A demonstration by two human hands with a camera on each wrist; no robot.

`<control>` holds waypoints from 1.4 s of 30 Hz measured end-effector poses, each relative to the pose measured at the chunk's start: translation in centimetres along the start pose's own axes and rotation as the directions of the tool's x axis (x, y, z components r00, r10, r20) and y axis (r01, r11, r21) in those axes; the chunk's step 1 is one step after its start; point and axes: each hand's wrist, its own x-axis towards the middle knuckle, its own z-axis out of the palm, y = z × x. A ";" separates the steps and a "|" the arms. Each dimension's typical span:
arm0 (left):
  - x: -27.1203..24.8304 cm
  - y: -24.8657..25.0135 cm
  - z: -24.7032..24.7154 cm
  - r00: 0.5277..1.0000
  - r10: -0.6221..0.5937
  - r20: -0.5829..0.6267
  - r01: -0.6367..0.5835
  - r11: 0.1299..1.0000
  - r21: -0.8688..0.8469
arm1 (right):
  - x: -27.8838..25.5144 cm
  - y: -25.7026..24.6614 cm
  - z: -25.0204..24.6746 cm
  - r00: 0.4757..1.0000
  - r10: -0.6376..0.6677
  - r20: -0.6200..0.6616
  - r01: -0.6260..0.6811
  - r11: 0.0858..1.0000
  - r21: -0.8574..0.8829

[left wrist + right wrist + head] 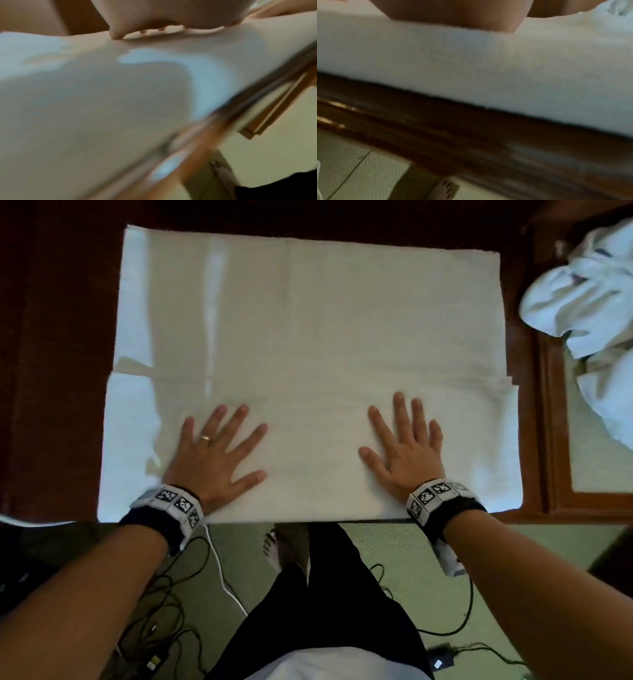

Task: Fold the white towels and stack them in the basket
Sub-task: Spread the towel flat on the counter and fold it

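A: Start from the left. What is out past the left hand?

B: Dark wooden table (51,371), bare there, with the left edge of the white towel (308,337) lying on it in bright light. The near part of the towel is folded over, so a doubled band runs under both hands.

A: And the left hand itself?

B: The left hand (214,455) lies palm down on that near band, fingers straight and spread, pressing flat and gripping nothing. There is a ring (206,438) on one finger and a marker-printed wristband (171,505) behind it. The left wrist view is blurred, but it shows the palm (154,13) low over the cloth with fingertips touching it.

A: Between the hands?

B: Only smooth towel, reaching away from the fingertips to the far side of the table. Below the wrists, past the table's near edge, cables (164,594) lie on a pale green floor (411,559), and a bare foot (274,549) shows there.

A: The right hand?

B: The right hand (406,448) matches it: flat on the same band, fingers extended and slightly apart, holding nothing. Its wrist view is blurred too, showing the hand (462,13) against the towel just beyond the table's front rim.

A: And to the right of that?

B: The towel's right edge, then a strip of table, then a crumpled heap of white towels (582,302) well apart from the hand, lying on a wood-framed surface (548,422). I cannot tell whether that is the basket.
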 end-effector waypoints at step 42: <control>20.0 -10.5 -13.0 0.948 -0.290 -0.128 0.281 0.956 -0.083 | 22.8 7.7 -13.3 0.995 0.084 -0.054 -0.083 0.996 0.031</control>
